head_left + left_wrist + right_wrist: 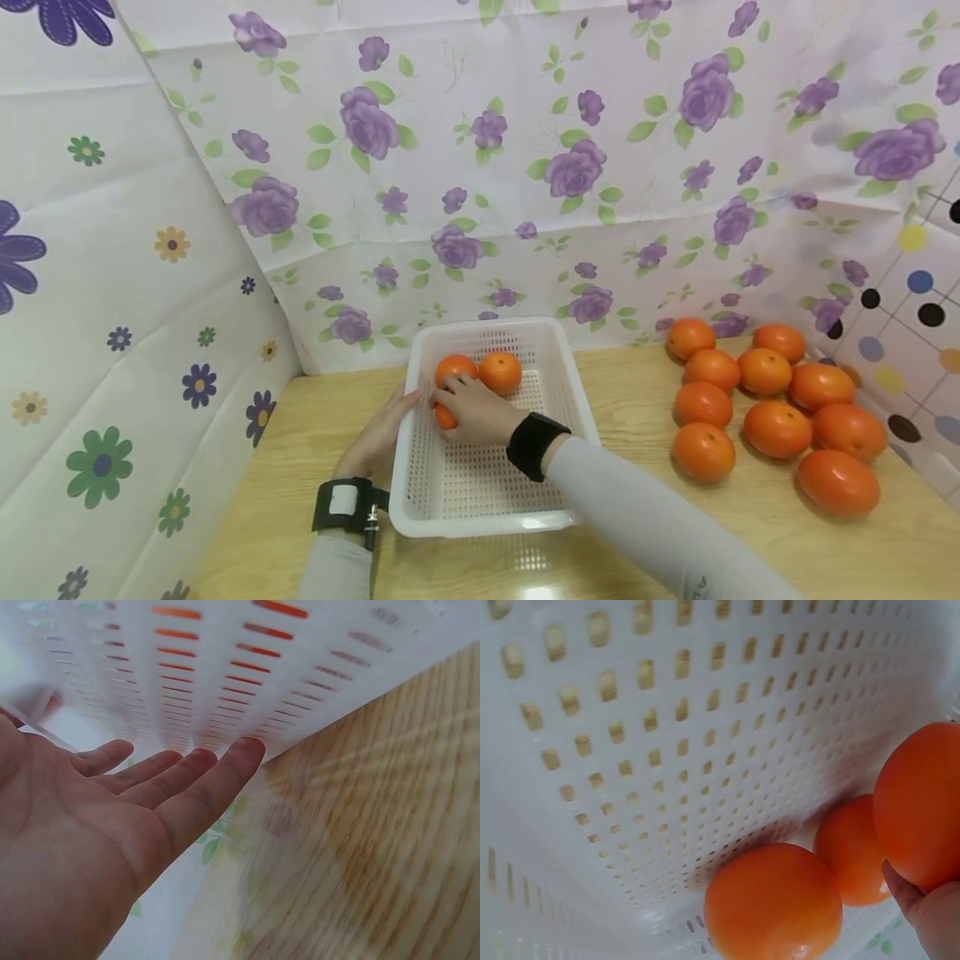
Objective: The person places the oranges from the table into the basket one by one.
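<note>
So the white basket [498,525] sits around the lower middle of the frame, full of little slots and holes, and the right hand [480,410] is reaching down into its left part with the fingers curled round an orange fruit [446,417]. In the right wrist view that fruit is over at the right edge, thumb pressed up against its side; can't tell whether it's touching the basket floor. Two more fruits are in the basket toward its upper left, the left one [456,367] partly hidden by the fingers and the right one [500,372] just beside it. Left hand [378,437] isn't gripping anything: it's at the outside of the basket's left wall, fingers pretty much straight with the tips up against the slotted side, palm showing in the left wrist view. Both wrists have black straps, one on the right [537,446] and one on the left with a white patch [342,504], plus light grey sleeves [645,504]. Off at the right of the frame there's a loose bunch of ten more fruits [777,429] on the wood-grain surface [626,400], well apart from the basket. Behind it all hangs a white sheet with purple flowers [450,167].
</note>
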The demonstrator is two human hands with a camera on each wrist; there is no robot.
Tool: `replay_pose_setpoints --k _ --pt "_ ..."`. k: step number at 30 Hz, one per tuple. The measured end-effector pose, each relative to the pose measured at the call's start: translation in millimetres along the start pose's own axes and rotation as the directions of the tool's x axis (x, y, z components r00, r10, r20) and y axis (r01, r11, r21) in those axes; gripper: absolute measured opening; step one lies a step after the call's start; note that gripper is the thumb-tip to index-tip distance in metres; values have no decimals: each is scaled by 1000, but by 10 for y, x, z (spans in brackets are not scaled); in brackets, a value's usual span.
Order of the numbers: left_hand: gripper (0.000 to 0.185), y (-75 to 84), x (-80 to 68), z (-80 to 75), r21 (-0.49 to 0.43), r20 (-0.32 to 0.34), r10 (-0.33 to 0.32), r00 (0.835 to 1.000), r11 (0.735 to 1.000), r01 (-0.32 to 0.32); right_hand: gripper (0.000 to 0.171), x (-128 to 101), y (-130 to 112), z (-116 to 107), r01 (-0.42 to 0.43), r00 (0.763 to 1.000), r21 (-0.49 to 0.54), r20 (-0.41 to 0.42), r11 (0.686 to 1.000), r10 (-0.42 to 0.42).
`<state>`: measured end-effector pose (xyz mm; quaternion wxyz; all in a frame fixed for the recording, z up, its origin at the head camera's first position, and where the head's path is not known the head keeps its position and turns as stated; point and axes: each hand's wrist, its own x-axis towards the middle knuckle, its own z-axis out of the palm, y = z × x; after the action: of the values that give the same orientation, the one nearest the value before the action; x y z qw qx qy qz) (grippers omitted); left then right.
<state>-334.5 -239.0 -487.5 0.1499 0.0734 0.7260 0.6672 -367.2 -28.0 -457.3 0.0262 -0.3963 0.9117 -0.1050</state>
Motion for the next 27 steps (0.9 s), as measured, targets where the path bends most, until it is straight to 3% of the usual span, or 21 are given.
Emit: replay_pose_setpoints --k 17,27 --pt "68 0 -54 -3 -6 2 -12 1000 1000 12 63 36 24 192 42 998 -128 -32 991 -46" --pt "64 13 -25 1 -7 18 -5 1000 1000 5 55 43 34 210 44 997 -156 -61 987 -54"
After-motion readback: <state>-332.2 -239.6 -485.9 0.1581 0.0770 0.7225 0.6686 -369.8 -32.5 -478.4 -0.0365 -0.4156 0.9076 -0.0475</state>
